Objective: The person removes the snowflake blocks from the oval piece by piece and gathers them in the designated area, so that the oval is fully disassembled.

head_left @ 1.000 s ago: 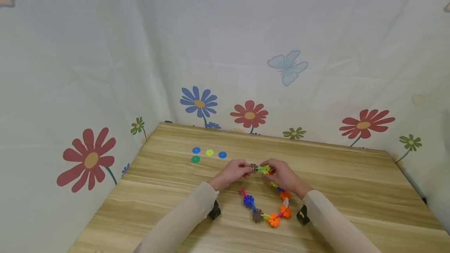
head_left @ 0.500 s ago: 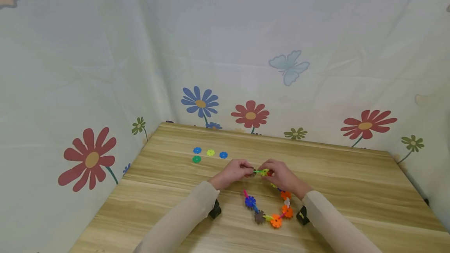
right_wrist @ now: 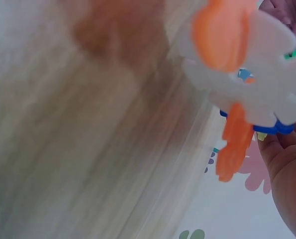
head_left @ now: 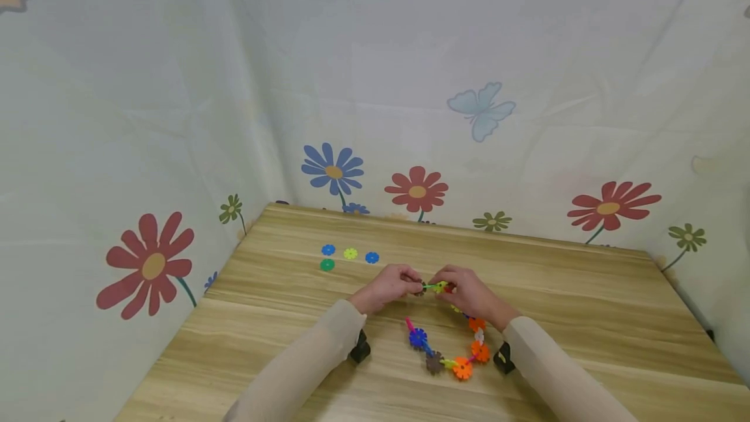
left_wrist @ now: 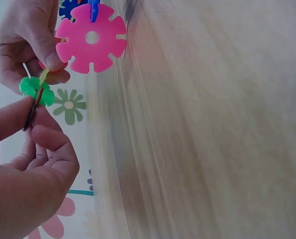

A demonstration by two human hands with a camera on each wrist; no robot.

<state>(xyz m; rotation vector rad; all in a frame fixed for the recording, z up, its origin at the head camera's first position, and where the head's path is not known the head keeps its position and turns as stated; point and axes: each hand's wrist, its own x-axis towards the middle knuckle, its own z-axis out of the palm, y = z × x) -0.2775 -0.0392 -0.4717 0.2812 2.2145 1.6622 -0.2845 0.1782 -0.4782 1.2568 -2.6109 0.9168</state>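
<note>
In the head view both hands meet over the table, working at one end of a chain of slotted plastic flower discs. My left hand (head_left: 394,286) pinches a brown disc (left_wrist: 34,107) edge-on between thumb and finger. Into it slots a green disc (left_wrist: 31,86), joined to a yellow one (head_left: 440,287). My right hand (head_left: 469,292) pinches the chain just past the yellow disc, where a bit of red shows. From there the chain curves round through orange discs (head_left: 462,368) to a dark blue disc (head_left: 418,338) and a pink disc (left_wrist: 73,52) at its other end.
Loose on the table (head_left: 281,344), beyond the left hand, lie a green disc (head_left: 327,265), a yellow disc (head_left: 350,253) and two blue discs (head_left: 372,257). A flower-printed curtain (head_left: 375,83) hangs behind the table's back edge. Close to the right wrist camera is a white disc (right_wrist: 212,79).
Compared with one second ago, the brown disc in my left fingers has turned more edge-on and dropped slightly. Both hands keep their grips, and the chain's lower loop has barely shifted.
</note>
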